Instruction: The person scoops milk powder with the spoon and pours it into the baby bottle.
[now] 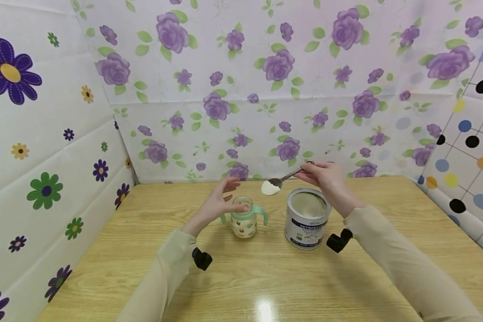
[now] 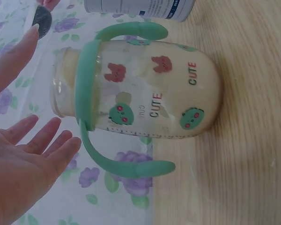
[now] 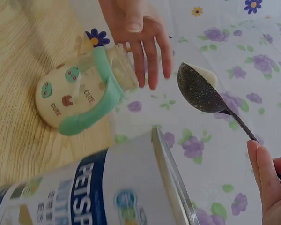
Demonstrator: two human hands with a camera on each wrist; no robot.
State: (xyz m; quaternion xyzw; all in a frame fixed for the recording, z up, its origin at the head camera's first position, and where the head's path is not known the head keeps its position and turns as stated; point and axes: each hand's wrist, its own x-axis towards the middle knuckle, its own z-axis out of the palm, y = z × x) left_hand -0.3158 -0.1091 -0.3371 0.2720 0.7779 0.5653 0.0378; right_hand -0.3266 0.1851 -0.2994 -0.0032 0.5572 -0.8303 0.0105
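My right hand (image 1: 321, 176) pinches the handle of a dark metal spoon (image 3: 201, 91), raised above the table between bottle and can. White powder (image 1: 269, 188) is heaped in the spoon's bowl. A baby bottle (image 2: 150, 89) with green handles, no lid and cartoon prints stands upright, holding pale contents. Around its neck, fingers spread and apart from the glass, is my left hand (image 1: 219, 201); in the left wrist view its thumb and fingertips lie near the bottle's mouth. Below my right hand stands an open, lidless can (image 1: 306, 223) with a blue and white label.
The wooden table (image 1: 241, 277) runs back to a wall of floral cloth (image 1: 241, 112). Patterned cloth hangs on both sides too. A small black device (image 1: 201, 259) is strapped at the left wrist, another black device (image 1: 340, 240) at the right.
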